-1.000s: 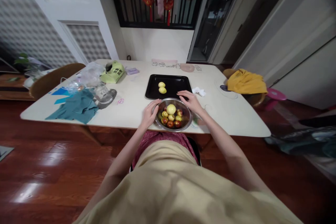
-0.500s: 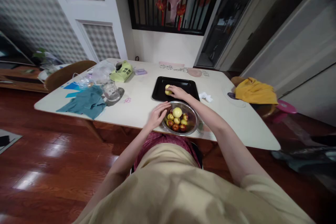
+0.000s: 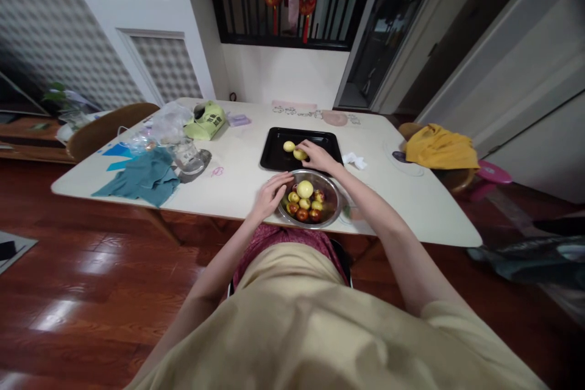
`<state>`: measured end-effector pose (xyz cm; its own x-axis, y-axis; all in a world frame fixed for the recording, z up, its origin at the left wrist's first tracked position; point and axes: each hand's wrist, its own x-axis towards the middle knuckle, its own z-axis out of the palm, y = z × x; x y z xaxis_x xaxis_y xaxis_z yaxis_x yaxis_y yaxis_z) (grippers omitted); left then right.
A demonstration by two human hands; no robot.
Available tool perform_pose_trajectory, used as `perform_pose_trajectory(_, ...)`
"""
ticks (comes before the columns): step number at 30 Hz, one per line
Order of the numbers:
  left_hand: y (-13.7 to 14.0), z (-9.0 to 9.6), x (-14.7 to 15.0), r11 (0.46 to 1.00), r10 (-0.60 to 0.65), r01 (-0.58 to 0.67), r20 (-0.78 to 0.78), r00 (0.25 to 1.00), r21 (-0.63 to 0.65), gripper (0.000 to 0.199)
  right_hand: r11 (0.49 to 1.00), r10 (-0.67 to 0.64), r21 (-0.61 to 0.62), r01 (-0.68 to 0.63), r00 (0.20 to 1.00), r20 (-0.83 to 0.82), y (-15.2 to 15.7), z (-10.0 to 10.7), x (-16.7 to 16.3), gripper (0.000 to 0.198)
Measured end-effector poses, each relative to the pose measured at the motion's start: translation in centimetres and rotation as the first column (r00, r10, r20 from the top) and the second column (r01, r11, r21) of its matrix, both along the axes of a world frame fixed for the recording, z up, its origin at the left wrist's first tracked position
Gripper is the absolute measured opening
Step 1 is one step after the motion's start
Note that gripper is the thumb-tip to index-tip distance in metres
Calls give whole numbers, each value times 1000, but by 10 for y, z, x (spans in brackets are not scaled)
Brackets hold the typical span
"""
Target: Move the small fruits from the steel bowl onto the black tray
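Over the black tray [image 3: 273, 155], my right hand [image 3: 319, 156] has its fingers closed around a yellow-green jujube [image 3: 299, 154]. Just left of it a second pale jujube [image 3: 289, 146] lies on the tray. My left hand [image 3: 271, 194] rests with outstretched fingers at the left rim of a steel bowl [image 3: 337, 212], near the table's front edge. Inside the bowl are several red-brown and yellow-green jujubes [image 3: 302, 214], with a larger pale yellow one [image 3: 304, 189] on top.
Crumpled white tissue [image 3: 354, 161] lies right of the tray. On the left are a teal cloth [image 3: 141, 178], a clear container [image 3: 188, 157], plastic bags [image 3: 169, 123] and a green package [image 3: 206, 120]. Yellow fabric [image 3: 441, 147] covers a chair at right.
My right hand has shifted slightly right over the tray with a jujube, and the other jujube now shows apart from the fingers. My left hand stays at the bowl. The view has shifted slightly.
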<state>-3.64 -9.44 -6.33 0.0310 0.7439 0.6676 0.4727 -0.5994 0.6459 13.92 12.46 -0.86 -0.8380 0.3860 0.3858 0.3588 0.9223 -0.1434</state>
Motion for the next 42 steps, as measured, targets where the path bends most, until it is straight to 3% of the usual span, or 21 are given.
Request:
perform_pose_trajectory(7, 0, 0, 0, 1000, 4, -4, 5, 1000, -2, 41, 992, -124, -74, 104, 926, -357, -92, 9, 68, 43)
perform_pose_trajectory(11, 0, 0, -1, 1000, 8, -8, 5, 1000, -5, 40, 963, -260, -176, 203, 870, -419, -147, 2, 88, 39)
perform_pose_trajectory(14, 0, 0, -1, 1000, 10, -10, 4, 1000, -7, 40, 941, -333, -209, 268, 852, -405, -169, -4, 90, 37)
perform_pose_trajectory(27, 0, 2, -2, 1000, 4, -4, -3, 1000, -9, 41, 891, -443, -274, 363, 825, -350, -196, -23, 74, 32)
perform_pose_trajectory(34, -1, 3, -2, 1000, 9, -9, -4, 1000, -25, 42, 921, -380, -245, 302, 831, -406, -197, -30, 79, 31)
perform_pose_trajectory(42, -2, 4, -2, 999, 17, -18, -9, 1000, -33, 44, 952, -305, -152, 265, 826, -473, -195, -21, 86, 23)
